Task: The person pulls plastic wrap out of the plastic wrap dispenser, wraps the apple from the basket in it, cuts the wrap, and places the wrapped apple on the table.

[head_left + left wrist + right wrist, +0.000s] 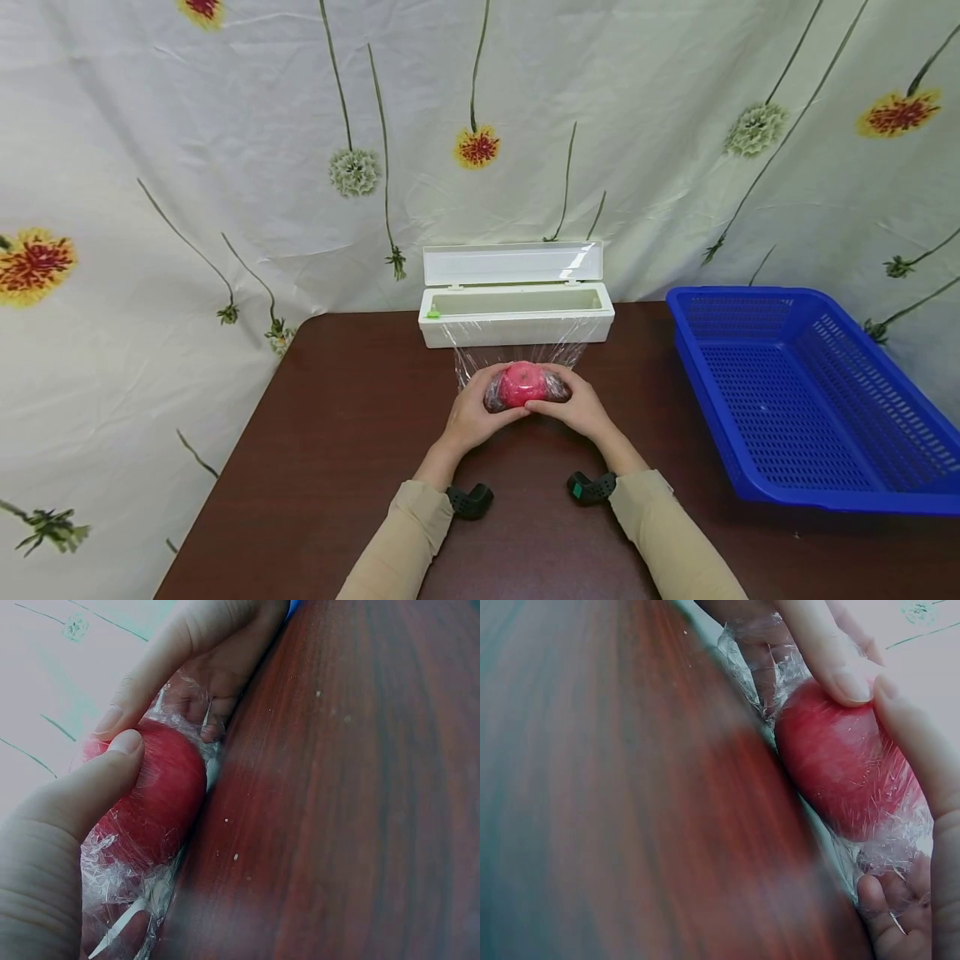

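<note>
A round red fruit (522,383), apparently an apple, sits wrapped in clear cling film at the table's middle. My left hand (474,412) grips it from the left and my right hand (583,410) from the right. Both thumbs press the near side, their tips almost meeting, as the left wrist view shows on the red skin (161,795). Crumpled film (896,844) bunches at the fruit's sides, over the curled fingers. From the white cling film dispenser (517,332), a stretched sheet of film (480,354) runs to the fruit. The dispenser's lid (513,264) stands raised.
A blue plastic basket (750,450) with slotted walls stands on the right of the brown table (352,433). Behind the table hangs a white flowered cloth (262,125). A green slider (433,314) sits on the dispenser's left end.
</note>
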`<state>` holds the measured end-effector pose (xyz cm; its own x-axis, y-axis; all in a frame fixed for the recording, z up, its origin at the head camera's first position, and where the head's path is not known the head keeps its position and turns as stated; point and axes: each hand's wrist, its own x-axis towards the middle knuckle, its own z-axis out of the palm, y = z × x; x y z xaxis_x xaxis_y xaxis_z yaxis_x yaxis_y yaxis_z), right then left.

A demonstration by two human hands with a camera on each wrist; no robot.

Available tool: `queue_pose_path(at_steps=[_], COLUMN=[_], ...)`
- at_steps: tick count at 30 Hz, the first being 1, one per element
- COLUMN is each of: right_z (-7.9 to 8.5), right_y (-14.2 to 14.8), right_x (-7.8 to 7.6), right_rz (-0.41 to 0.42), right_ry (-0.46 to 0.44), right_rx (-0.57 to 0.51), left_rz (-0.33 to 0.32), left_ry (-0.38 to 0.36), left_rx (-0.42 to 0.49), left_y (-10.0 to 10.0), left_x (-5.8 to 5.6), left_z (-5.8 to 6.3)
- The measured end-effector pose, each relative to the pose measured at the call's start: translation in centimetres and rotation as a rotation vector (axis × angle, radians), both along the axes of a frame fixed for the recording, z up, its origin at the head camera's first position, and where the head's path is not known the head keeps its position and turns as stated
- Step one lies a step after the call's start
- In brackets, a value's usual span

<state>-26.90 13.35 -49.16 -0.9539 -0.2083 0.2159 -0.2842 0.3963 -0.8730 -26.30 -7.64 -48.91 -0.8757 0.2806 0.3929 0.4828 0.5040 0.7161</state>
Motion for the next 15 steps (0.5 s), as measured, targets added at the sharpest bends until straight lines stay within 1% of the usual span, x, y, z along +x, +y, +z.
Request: queue_pose_path(at_steps=[6,11,15], right_z=[-0.06,-0.04,-0.10], right_y=[-0.08,-0.16,-0.33], right_x=[-0.25,-0.32,-0.38], right_rz=[-0.002,-0.022,-0.063], right_ry=[0.094,0.081,0.026], right_rx=[-0.005,0.028,0.054], left_rz=[0.005,-0.001,-0.009], left_ry=[-0.002,-0.026,-0.031], left_rx=[-0.016,-0.020,0.003], left_y=[-0.02,-0.02,0.02], left_x=[-0.18,-0.19,-0.17], left_z=[-0.07,0.10,0.10])
